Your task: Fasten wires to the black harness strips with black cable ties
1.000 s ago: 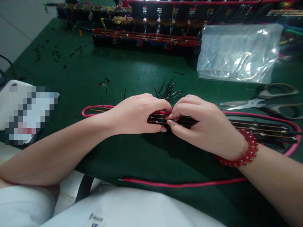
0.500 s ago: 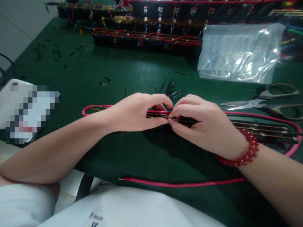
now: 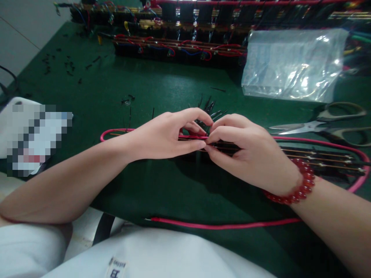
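Note:
A long dark strip with copper-coloured rods [image 3: 319, 158] lies across the green table, and a pink-red cable [image 3: 324, 140] loops round it. My left hand [image 3: 171, 135] is over the strip's left part, its thumb and forefinger curved towards the other hand. My right hand [image 3: 246, 150], with a red bead bracelet at the wrist, has its fingers pinched together. The fingertips of both hands meet at the strip; whatever they pinch is too small to make out. Thin black ties [image 3: 213, 106] stick out just behind the fingers.
Scissors [image 3: 313, 126] lie open at the right, below a clear plastic bag [image 3: 292, 65]. More wired strips [image 3: 179, 48] stand along the back. A white object [image 3: 17, 116] is at the left. The cable's loose end [image 3: 220, 226] runs near the front edge.
The fingertips have shifted slightly, with my left forefinger a little higher and more arched. My right hand has moved slightly left. The objects on the table look unmoved.

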{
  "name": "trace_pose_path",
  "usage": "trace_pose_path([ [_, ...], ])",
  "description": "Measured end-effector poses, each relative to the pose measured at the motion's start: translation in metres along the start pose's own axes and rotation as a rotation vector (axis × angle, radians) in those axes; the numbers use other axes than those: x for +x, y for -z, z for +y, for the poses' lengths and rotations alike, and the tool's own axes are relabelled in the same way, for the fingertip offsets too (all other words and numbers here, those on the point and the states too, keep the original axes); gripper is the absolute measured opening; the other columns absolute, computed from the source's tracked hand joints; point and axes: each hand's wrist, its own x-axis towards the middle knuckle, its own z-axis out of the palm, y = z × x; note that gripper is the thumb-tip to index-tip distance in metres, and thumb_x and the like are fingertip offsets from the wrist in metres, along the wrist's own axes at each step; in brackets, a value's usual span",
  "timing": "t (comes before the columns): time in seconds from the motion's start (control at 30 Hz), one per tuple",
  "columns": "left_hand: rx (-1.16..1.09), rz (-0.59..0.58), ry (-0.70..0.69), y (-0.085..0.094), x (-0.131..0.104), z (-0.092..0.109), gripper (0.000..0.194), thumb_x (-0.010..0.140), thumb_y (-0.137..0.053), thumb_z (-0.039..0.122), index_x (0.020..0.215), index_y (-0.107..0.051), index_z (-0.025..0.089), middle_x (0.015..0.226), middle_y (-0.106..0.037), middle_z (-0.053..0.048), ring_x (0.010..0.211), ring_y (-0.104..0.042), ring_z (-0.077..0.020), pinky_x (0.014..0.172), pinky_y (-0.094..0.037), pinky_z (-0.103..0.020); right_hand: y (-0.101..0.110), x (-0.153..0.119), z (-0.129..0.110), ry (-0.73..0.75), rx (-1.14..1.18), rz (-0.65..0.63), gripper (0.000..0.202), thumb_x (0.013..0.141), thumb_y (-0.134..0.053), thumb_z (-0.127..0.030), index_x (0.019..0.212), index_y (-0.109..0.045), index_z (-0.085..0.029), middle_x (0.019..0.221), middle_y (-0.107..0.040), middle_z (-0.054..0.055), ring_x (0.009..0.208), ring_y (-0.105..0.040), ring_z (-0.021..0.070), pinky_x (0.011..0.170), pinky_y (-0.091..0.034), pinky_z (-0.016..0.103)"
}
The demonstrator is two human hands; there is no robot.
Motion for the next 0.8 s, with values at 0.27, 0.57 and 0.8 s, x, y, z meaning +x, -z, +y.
trace_pose_path([
  [0.27, -0.17, -0.02, 0.078, 0.0041, 0.0002, -0.0004, 0.055, 0.092, -0.06, 0.027, 0.145, -0.044, 0.022, 0.116, -0.075, -0.007, 0.109, -0.074, -0.0198, 0.08, -0.06, -0.026, -0.0006, 0.0003, -0.003, -0.047, 0.022, -0.002, 0.013, 0.087, -0.061, -0.015, 0.077, -0.065, -0.024, 0.093, -0.072, 0.007, 0.086, -0.068, 0.0216, 0.074, -0.057, 0.036],
  [0.57, -0.151, -0.025, 0.036, 0.0053, 0.0015, -0.0006, 0.052, 0.093, -0.057, 0.027, 0.144, -0.046, 0.022, 0.112, -0.075, -0.007, 0.106, -0.072, -0.0191, 0.088, -0.058, -0.031, 0.0007, 0.0018, -0.0034, -0.087, 0.012, -0.01, 0.013, 0.087, -0.061, -0.016, 0.077, -0.064, -0.023, 0.087, -0.071, 0.006, 0.078, -0.066, 0.0202, 0.068, -0.054, 0.034],
  [0.8, 0.046, 0.013, 0.032, 0.0018, 0.002, -0.0057, 0.036, 0.096, -0.051, 0.026, 0.131, -0.056, 0.021, 0.1, -0.071, -0.002, 0.091, -0.067, -0.0145, 0.082, -0.054, -0.027, -0.0006, 0.0001, -0.0019, -0.022, 0.031, -0.011, 0.012, 0.086, -0.062, -0.014, 0.078, -0.066, -0.022, 0.091, -0.071, 0.007, 0.086, -0.068, 0.0208, 0.071, -0.055, 0.033],
])
